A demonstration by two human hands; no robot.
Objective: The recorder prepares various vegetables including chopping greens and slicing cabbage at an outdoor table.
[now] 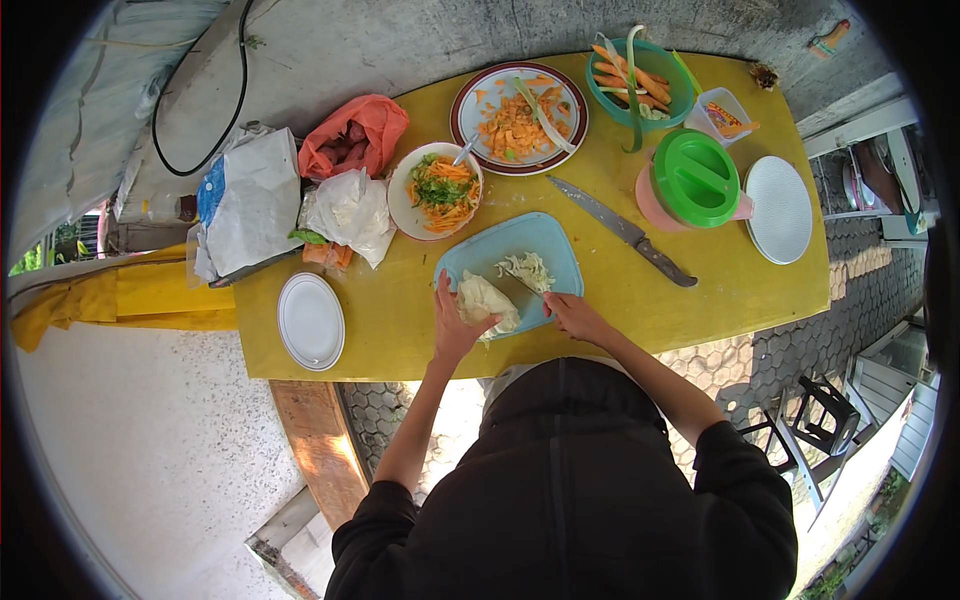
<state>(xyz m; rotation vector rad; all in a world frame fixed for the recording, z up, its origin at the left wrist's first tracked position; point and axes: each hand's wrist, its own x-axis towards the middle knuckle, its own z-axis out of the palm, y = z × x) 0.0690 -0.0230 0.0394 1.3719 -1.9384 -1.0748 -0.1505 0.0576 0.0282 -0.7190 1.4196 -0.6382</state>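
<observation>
A light-blue cutting board [548,236] lies near the front edge of the yellow table. On it rests a pale piece of cabbage [488,303], with a small heap of shredded cabbage [527,269] just beyond its right side. My left hand [460,322] grips the cabbage from the left, fingers along its far side and thumb across the near side. My right hand [574,314] is closed round the handle of a knife [527,286], whose thin blade points left toward the cabbage. Most of the handle is hidden in my fingers.
Beyond the board stand a bowl of shredded carrot and greens [441,196] and a plate of carrot pieces [517,120]. A large knife [625,232] lies to the right, near a green-lidded pitcher [694,180]. Bags [352,215] and a white plate [311,321] are at left.
</observation>
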